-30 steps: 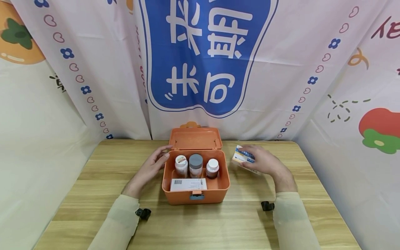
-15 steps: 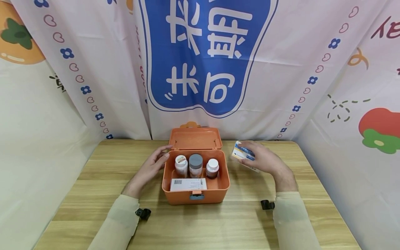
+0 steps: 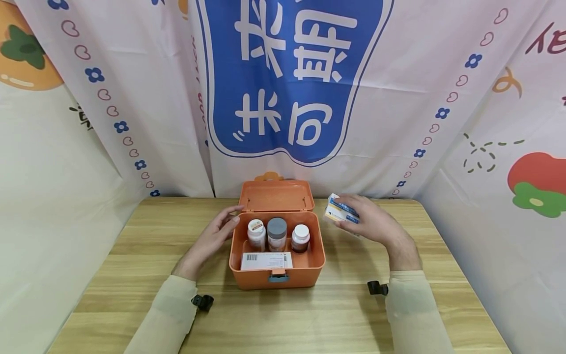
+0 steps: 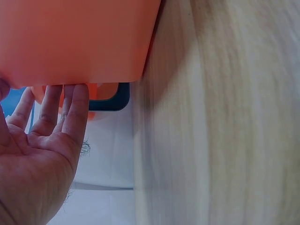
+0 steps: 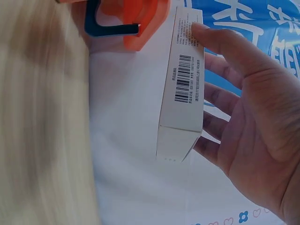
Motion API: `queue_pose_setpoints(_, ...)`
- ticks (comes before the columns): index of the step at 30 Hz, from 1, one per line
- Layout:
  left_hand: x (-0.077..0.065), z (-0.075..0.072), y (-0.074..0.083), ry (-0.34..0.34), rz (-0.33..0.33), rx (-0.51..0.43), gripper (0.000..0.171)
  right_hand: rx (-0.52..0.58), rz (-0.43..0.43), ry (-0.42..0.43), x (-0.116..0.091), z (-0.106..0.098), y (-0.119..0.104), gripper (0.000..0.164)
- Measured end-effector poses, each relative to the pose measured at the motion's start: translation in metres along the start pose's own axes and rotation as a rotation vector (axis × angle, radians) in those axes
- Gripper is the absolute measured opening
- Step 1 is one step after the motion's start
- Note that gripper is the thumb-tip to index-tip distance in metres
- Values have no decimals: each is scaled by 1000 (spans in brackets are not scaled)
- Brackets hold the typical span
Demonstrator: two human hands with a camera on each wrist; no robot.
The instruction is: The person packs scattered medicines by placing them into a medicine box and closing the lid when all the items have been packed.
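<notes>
An orange case (image 3: pixel 276 279) stands on the table with its lid (image 3: pixel 277 195) tipped back. Inside are a white bottle (image 3: pixel 257 235), a grey-capped jar (image 3: pixel 277 233), a brown bottle with a white cap (image 3: pixel 300 238) and a white carton (image 3: pixel 267 261) lying along the front wall. My left hand (image 3: pixel 212 239) touches the case's left side with fingers extended, seen also in the left wrist view. To the right of the case, my right hand (image 3: pixel 376 222) grips a white and blue medicine box (image 3: pixel 338 211) above the table. The right wrist view shows its barcode side, thumb on one edge.
The wooden table (image 3: pixel 283 324) meets a printed cloth backdrop (image 3: pixel 177 123) close behind the case. A dark handle (image 5: pixel 112 30) shows at the case's back in the right wrist view. A small black device (image 3: pixel 378 288) sits at each wrist.
My right hand has lifted the medicine box and shifted it slightly left and away from me. The left hand and the case have stayed in place.
</notes>
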State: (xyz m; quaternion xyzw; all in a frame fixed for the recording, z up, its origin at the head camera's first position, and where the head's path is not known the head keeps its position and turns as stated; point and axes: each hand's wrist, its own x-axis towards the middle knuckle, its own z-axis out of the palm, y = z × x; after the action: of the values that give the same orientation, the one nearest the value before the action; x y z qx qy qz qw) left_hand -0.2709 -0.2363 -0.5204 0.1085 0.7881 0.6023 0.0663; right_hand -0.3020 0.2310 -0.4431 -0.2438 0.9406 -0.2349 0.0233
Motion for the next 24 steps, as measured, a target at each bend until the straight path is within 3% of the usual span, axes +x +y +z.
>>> queue_pose_setpoints(24,1,0,0,-1,19,-5,54,-50,-74,23,6,-16,-50,71)
